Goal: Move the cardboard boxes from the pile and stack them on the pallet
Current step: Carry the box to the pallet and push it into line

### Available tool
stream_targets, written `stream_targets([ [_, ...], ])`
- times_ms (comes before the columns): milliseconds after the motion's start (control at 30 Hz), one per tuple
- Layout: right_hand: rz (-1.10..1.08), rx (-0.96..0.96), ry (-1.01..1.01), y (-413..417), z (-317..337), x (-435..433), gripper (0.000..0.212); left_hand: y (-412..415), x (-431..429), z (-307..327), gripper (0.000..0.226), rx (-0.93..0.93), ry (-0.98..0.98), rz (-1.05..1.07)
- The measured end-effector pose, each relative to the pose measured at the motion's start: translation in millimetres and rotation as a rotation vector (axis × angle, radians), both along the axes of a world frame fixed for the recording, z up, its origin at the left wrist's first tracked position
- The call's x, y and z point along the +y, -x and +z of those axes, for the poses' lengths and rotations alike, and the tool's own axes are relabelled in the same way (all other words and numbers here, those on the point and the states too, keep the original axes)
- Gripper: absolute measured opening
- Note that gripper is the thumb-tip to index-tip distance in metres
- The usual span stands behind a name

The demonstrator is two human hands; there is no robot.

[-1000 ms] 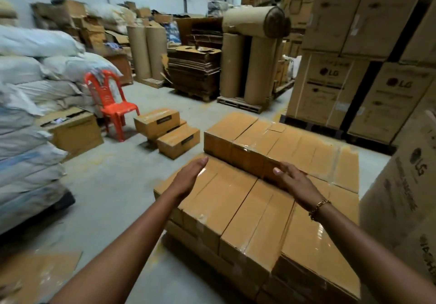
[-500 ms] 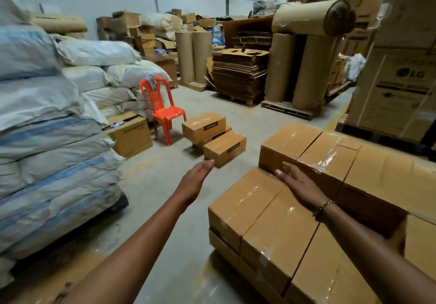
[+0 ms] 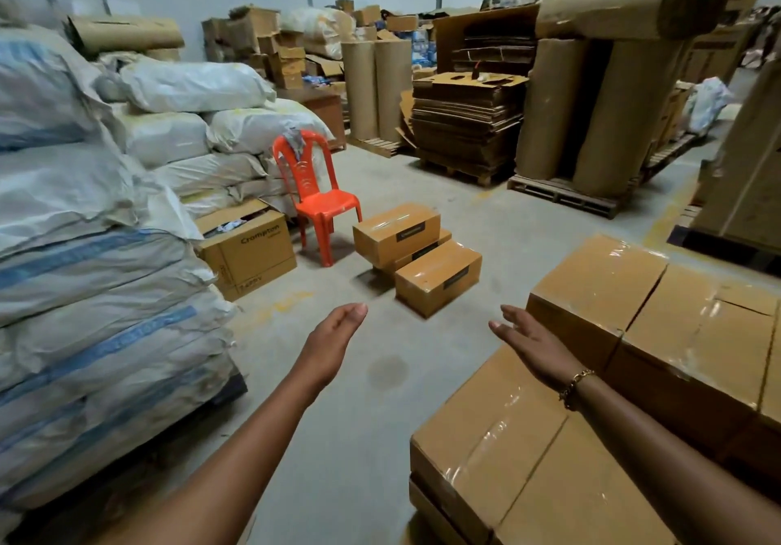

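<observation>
A small pile of taped brown cardboard boxes lies on the floor ahead: one box (image 3: 397, 231) sits on top, a second box (image 3: 437, 276) is in front of it, and a third is mostly hidden between them. At the lower right stands the stack of boxes (image 3: 591, 439) in two layers; the pallet under it is hidden. My left hand (image 3: 334, 339) is held out over the bare floor, fingers straight, holding nothing. My right hand (image 3: 530, 343) reaches out level with the stack's left edge, fingers straight and empty, a bracelet on its wrist.
Stacked white sacks (image 3: 97, 274) fill the left side. An orange plastic chair (image 3: 317, 202) and an open Crompton box (image 3: 247, 248) stand beside the pile. Flattened cardboard (image 3: 467, 130) and tall paper rolls (image 3: 608, 113) on pallets line the back. Concrete floor lies between me and the pile.
The view has swung left, away from the stack and toward the floor pile. Both hands have come off the stacked boxes and now hover in the air.
</observation>
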State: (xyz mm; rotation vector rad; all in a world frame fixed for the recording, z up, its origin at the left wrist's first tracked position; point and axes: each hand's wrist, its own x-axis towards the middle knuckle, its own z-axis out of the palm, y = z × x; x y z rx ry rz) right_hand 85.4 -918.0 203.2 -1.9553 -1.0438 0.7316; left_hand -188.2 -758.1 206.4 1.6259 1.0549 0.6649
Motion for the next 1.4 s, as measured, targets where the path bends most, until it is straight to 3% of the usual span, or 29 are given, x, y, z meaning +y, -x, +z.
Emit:
stream_targets([
  [233, 0.034, 0.073, 0.046, -58, -16, 147, 0.067, -45, 140, -14, 0.054, 0.004, 0.063, 0.076],
  [400, 0.043, 0.103, 0.057, -83, -29, 242, 0.066, -70, 235, -18, 0.062, -0.005, 0.096, 0.102],
  [900, -0.139, 0.246, 0.152, -138, -107, 573, 0.06, -150, 609, -89, 0.044, 0.097, 0.203, -0.019],
  [1400, -0.241, 0.352, 0.217, -328, -182, 882, 0.06, -380, 929, -138, 0.034, 0.216, 0.227, -0.135],
])
